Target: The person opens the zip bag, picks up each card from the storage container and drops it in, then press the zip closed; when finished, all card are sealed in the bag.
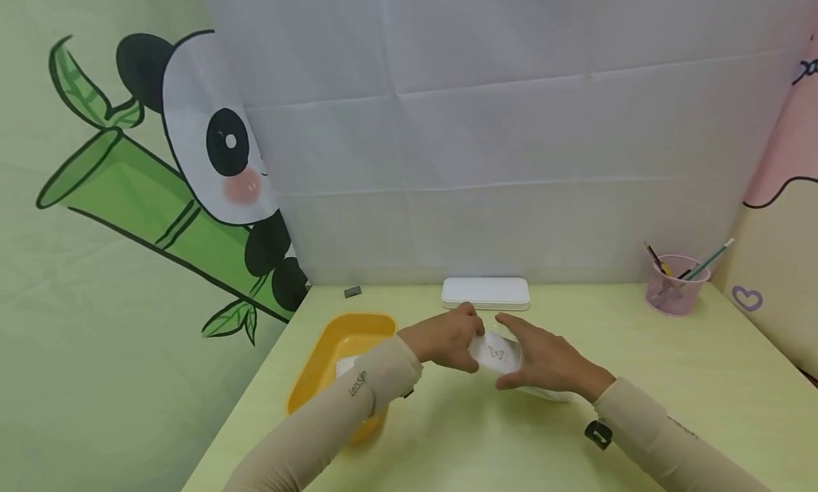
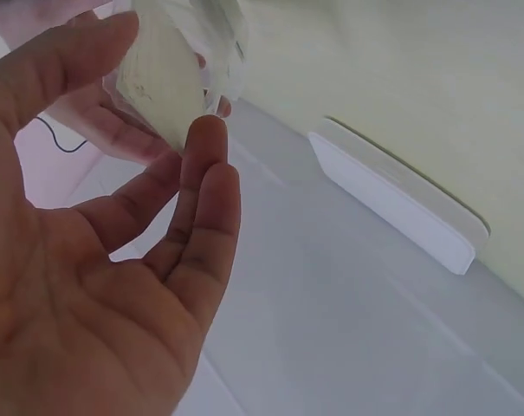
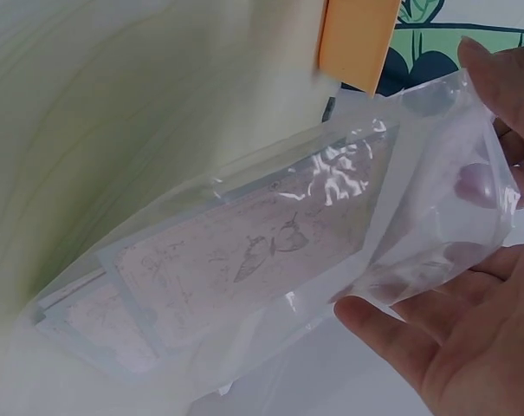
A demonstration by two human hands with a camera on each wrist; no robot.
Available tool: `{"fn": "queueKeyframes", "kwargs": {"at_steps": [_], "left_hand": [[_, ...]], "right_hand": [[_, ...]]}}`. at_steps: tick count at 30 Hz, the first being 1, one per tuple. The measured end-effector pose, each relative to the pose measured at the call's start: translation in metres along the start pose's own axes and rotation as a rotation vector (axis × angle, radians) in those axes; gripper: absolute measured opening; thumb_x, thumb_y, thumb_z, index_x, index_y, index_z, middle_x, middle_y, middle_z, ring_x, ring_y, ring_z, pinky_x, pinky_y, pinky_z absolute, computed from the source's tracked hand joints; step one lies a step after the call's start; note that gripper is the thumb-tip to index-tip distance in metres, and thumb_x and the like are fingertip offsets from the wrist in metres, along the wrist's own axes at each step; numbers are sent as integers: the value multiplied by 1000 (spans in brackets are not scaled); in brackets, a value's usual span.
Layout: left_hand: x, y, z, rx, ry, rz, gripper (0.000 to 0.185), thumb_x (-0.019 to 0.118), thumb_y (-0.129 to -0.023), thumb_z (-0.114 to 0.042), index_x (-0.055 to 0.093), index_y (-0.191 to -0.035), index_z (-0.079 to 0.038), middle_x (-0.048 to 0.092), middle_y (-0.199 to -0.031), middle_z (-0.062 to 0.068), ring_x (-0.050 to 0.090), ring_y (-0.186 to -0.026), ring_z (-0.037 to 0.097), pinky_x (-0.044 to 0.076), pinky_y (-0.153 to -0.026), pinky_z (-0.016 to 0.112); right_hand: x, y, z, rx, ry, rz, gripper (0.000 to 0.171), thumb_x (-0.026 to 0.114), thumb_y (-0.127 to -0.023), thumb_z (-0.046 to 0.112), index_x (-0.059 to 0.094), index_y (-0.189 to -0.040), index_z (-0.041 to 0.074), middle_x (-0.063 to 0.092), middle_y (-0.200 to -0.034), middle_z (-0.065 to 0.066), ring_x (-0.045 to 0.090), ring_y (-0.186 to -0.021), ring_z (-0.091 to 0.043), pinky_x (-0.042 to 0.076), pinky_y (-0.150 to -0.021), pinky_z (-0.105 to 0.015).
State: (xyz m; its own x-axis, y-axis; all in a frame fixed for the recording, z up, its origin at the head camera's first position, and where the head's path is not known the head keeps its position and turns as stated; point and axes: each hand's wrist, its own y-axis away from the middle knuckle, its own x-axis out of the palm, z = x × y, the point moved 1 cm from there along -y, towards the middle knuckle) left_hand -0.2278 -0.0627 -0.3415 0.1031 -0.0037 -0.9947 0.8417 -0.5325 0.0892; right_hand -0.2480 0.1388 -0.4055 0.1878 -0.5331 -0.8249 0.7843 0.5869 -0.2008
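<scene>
A clear plastic bag [image 1: 497, 353] with a small butterfly print is held above the pale yellow-green table [image 1: 645, 385], between both hands. My left hand [image 1: 450, 339] pinches the bag's open mouth between thumb and fingers; in the left wrist view the bag [image 2: 162, 78] sits at the fingertips of that hand [image 2: 114, 260]. My right hand [image 1: 546, 364] grips the other side. In the right wrist view its thumb lies on the front of the bag [image 3: 270, 243] and its fingers [image 3: 469, 182] show through the film. Flat printed sheets lie inside the bag.
A yellow bin [image 1: 332, 357] with something white in it stands left of the hands. A flat white case [image 1: 486, 293] lies at the table's back edge. A pink cup of pencils [image 1: 674, 286] stands back right, and a small dark item [image 1: 352, 292] lies back left.
</scene>
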Motion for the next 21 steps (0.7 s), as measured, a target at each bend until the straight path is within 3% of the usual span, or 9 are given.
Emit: {"fn": "queueKeyframes", "kwargs": {"at_steps": [9,16,21], "left_hand": [[-3,3,1,-3,73,8,40,80,-81,-19,70,-118,-7,50,-125,6,52,-99,10,46,-76,17],[-1,-1,-1,15,155,-34,40,92,-74,-25,73,-105,-7,55,-105,-1,57,-90,8,47,-79,17],[4,-4,-3,26,149,-40,36,92,-73,-25,77,-101,-8,57,-106,-3,55,-92,9,47,-80,17]], "right_hand": [[0,0,0,3,-4,3,111,90,-64,56,37,-153,17,55,-133,-1,53,-86,-16,42,-66,-36],[1,-1,2,-11,-3,-1,111,89,-66,55,36,-155,17,54,-139,-3,54,-88,-16,43,-68,-37],[1,-1,6,-18,-16,-5,108,90,-67,49,35,-155,18,54,-137,-1,55,-89,-16,43,-68,-38]]}}
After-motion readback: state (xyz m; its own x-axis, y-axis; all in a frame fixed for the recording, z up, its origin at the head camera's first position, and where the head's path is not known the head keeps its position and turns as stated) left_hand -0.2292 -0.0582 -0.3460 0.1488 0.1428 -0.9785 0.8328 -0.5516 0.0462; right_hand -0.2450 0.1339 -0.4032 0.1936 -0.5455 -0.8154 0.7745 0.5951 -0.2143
